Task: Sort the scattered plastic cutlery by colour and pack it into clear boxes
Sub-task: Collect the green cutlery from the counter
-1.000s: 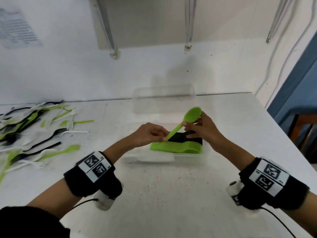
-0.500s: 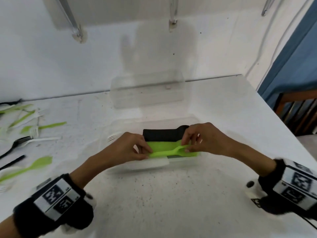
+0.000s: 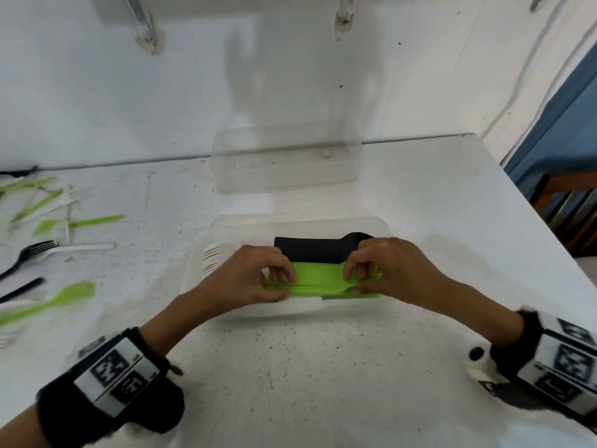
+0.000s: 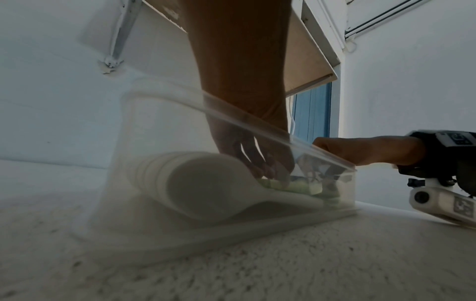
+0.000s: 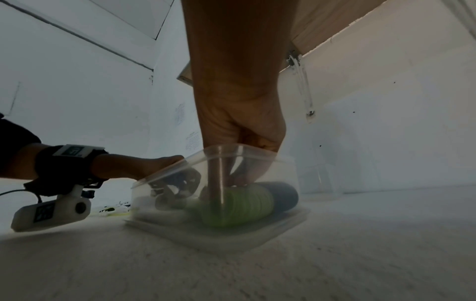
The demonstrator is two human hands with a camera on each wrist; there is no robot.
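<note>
green spoons (image 3: 318, 279), black stack (image 3: 310, 248)

We cannot see the green spoons' (image 3: 318, 281) ends under our hands; wrist views blur the box (image 5: 293, 173).

Both bare forearms wear black fuzzy wristbands (image 3: 106, 396) carrying white plates printed with black square-code markers (image 3: 568, 357).

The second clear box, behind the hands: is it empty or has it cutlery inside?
Apparently empty. The far clear box shows only table and wall through its walls, plus one small white speck; no cutlery.
</note>
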